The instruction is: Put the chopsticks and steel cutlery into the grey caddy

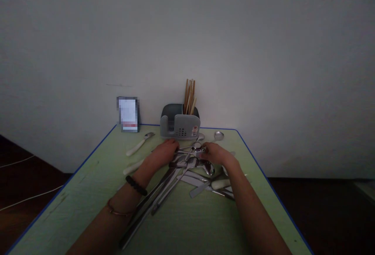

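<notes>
Over the middle of the green surface (99, 192), in the head view, both hands are among the loose cutlery, palms down. The left hand (166, 148) lies by the handle end of a small spoon (197, 145); the right hand (216, 153) curls near its bowl, thumb and fingers slightly apart. I cannot tell whether either one grips anything. The step seems to be picking single pieces out of the heap. The next move probably calls for a light pinch and a straight lift, since spoons and flat handles overlap beneath.

The grey holder (187, 127) stands just beyond the fingers, close to the wall (263, 71), chopsticks (190, 95) upright in its right part; its left part, with a notched front, looks easier to reach into. A lit device (129, 113) leans at the far left, near the blue edge. Long utensils (146, 208) slant towards the near side, under the left forearm's reach. Sideways there is more room, left and right, than forward.
</notes>
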Demonstrator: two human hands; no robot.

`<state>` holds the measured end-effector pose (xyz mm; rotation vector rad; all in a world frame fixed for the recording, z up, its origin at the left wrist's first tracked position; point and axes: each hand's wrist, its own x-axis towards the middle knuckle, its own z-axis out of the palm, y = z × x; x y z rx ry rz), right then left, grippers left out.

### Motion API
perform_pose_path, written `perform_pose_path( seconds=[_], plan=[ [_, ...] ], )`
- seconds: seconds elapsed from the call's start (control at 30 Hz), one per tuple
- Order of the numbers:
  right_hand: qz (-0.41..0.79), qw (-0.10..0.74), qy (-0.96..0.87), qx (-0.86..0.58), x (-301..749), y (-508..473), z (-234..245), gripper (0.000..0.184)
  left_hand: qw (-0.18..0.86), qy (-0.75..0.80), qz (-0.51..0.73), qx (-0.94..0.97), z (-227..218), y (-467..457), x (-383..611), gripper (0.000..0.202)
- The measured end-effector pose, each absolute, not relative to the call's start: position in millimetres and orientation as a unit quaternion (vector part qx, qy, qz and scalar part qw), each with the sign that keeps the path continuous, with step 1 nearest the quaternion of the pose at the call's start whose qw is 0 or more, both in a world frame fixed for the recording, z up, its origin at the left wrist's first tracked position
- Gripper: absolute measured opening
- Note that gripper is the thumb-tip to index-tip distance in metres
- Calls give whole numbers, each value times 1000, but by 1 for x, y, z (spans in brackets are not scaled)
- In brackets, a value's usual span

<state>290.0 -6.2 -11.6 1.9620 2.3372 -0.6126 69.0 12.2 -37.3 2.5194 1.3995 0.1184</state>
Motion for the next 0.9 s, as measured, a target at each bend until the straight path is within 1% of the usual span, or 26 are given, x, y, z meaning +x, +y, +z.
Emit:
perform_pose_path(
  seconds=[0.1, 0.2, 0.33, 0.43, 0.53, 0.6, 0.67, 0.77, 0.83, 0.9],
  plan=[
    [-191, 10, 753, 629, 287, -8, -13, 38, 140, 483, 34, 863, -38, 14, 64, 24],
    [-189, 12, 752, 631, 283, -9, -11, 36, 155, 483, 24, 861, -39, 16, 57, 20],
    [-195, 17, 758, 622, 279, -11, -7, 22, 171, 470, 9, 866, -36, 16, 50, 16],
    [-201, 21, 765, 612, 279, -12, -4, 12, 183, 462, -2, 868, -26, 14, 50, 18],
    [-204, 23, 772, 602, 281, -12, 1, 11, 195, 453, -8, 870, -10, 12, 50, 20],
    [-206, 21, 777, 594, 283, -12, 4, 15, 207, 448, -13, 870, 0, 9, 48, 20],
    [-216, -5, 783, 583, 285, -12, 7, 20, 212, 453, -25, 865, 8, 7, 48, 19],
    [-245, -96, 787, 558, 284, -13, 14, 23, 209, 450, -22, 868, 14, 2, 49, 18],
    [-258, -153, 793, 531, 280, -16, 20, 23, 218, 421, 13, 880, 17, -1, 53, 22],
    [-258, -191, 801, 506, 275, -21, 29, 22, 232, 391, 56, 889, 21, -4, 57, 29]
  ],
)
